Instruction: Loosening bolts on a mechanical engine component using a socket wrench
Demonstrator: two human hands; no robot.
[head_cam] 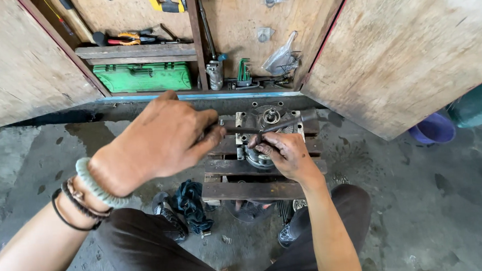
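Note:
A greasy metal engine part with a round housing sits on a small wooden slatted stand. My left hand is closed around one end of a dark T-shaped wrench that lies across the part. My right hand, smeared with grease, rests on the part and pinches the wrench's shaft near its middle. Bracelets circle my left wrist.
An open wooden tool cabinet stands behind, with a green tool case, pliers and hex keys. A dark blue rag lies on the concrete floor by my knees. A purple bowl sits at the right.

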